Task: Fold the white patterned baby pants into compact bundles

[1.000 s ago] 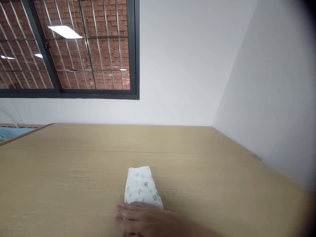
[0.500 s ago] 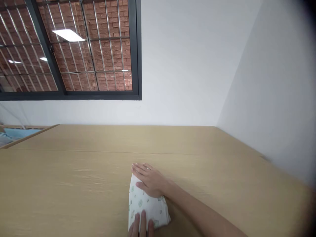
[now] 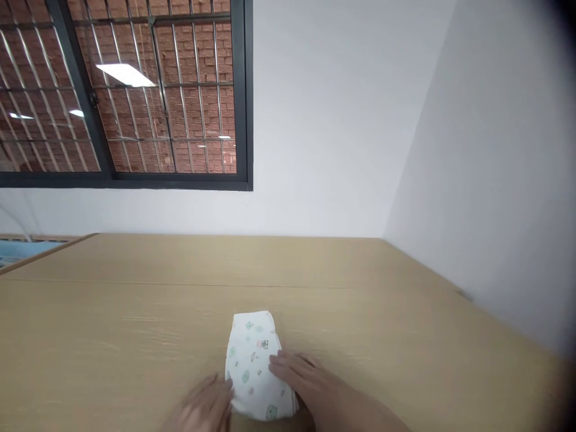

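A folded white cloth [image 3: 252, 366] printed with small green and pinkish motifs lies flat on the wooden tabletop [image 3: 135, 360], its layered edges showing on the right side. At its lower left edge, the fingertips of my left hand [image 3: 202, 405] touch the fabric; the hand is slightly blurred and its thumb is hidden. My right hand [image 3: 310, 381] rests along the right edge with its fingers stretched out, their tips on top of the cloth.
A seam runs across the tabletop behind the cloth. White walls [image 3: 324, 120] meet at a corner behind and to the right. A dark-framed barred window [image 3: 166, 180] is at upper left. Something light blue [image 3: 27, 249] lies beyond the raised wooden edge at far left.
My right hand has drawn back from the cloth's far end to its right edge. My left hand has moved off the near part to the left edge. The cloth now looks narrower.
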Demonstrator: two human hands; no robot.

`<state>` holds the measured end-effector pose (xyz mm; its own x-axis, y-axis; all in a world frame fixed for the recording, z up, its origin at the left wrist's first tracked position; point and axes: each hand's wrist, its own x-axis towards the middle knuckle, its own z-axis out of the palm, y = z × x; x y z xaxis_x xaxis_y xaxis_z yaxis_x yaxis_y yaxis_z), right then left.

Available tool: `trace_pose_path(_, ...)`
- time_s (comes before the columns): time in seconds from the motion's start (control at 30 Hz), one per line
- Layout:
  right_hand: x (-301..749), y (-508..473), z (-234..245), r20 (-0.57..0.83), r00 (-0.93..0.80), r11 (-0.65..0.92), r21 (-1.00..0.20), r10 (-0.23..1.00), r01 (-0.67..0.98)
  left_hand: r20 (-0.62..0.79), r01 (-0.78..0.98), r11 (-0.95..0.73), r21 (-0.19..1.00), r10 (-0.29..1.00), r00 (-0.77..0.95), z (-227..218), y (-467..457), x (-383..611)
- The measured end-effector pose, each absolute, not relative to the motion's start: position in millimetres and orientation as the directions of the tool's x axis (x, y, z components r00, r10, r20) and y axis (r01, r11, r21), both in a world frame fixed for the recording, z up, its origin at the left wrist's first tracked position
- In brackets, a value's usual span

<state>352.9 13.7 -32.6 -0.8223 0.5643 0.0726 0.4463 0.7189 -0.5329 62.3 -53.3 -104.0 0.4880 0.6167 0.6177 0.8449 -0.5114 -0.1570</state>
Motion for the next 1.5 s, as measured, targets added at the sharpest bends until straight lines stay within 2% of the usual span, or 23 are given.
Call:
trace_pose_path(0.07,353,13,-35,0.088,-0.778,0.673,-0.567,0.622,0.475,0.522,0.884,-0.456,0.104,0.782,0.342,-89,-50,66)
trace_pose_path(0.13,344,20,-36,0.135,-0.716,0.630,-0.603,0.685,0.489,0.373,0.886,-0.301,0.353,0.914,0.161,-70,-43,68)
trace_pose_path(0.17,336,26,-36,0.159,-0.684,0.608,-0.628,0.712,0.486,0.306,0.873,-0.217,0.437,0.948,0.083,-60,-38,68)
trace_pose_path(0.23,320,42,-39,0.194,-0.608,0.547,-0.692,0.769,0.471,0.228,0.852,-0.095,0.514,0.973,-0.029,-46,-23,69)
trace_pose_path(0.33,297,67,-49,0.227,-0.471,0.461,-0.752,0.852,0.471,0.255,0.907,-0.010,0.421,0.961,-0.107,-41,8,71)
trace_pose_path(0.47,279,92,-73,0.232,-0.312,0.377,-0.733,0.921,0.567,0.331,0.972,0.046,0.231,0.936,-0.123,-61,46,77)
trace_pose_path(0.57,275,96,-86,0.287,-0.261,0.387,-0.653,0.922,0.651,0.366,0.987,0.053,0.149,0.924,-0.105,-79,59,80)
trace_pose_path(0.67,273,89,-87,0.427,-0.224,0.440,-0.515,0.876,0.736,0.404,0.995,0.039,0.094,0.912,-0.074,-88,60,81)
trace_pose_path(0.77,268,78,-80,0.548,-0.346,0.586,-0.353,0.761,0.729,0.446,0.997,-0.024,0.072,0.895,-0.010,-92,54,83)
trace_pose_path(0.87,263,68,-73,0.522,-0.569,0.749,-0.240,0.636,0.618,0.508,0.977,-0.202,0.075,0.850,0.137,-105,44,92)
trace_pose_path(0.93,262,66,-72,0.450,-0.648,0.782,-0.242,0.615,0.574,0.518,0.942,-0.327,0.069,0.819,0.246,-116,38,99)
trace_pose_path(1.0,262,66,-73,0.385,-0.679,0.779,-0.267,0.626,0.567,0.473,0.927,-0.372,0.055,0.827,0.304,-124,33,103)
trace_pose_path(1.17,270,72,-79,0.313,-0.673,0.742,-0.282,0.670,0.608,0.374,0.962,-0.274,0.013,0.893,0.249,-132,28,97)
trace_pose_path(1.33,285,77,-83,0.253,-0.563,0.617,-0.315,0.787,0.721,0.467,0.988,-0.150,-0.045,0.871,0.153,-134,30,79)
trace_pose_path(1.4,294,78,-80,0.268,-0.555,0.616,-0.314,0.787,0.722,0.513,0.973,-0.218,-0.076,0.829,0.225,-126,31,73)
trace_pose_path(1.5,306,77,-73,0.289,-0.665,0.725,-0.296,0.689,0.622,0.474,0.934,-0.356,-0.046,0.815,0.334,-107,29,66)
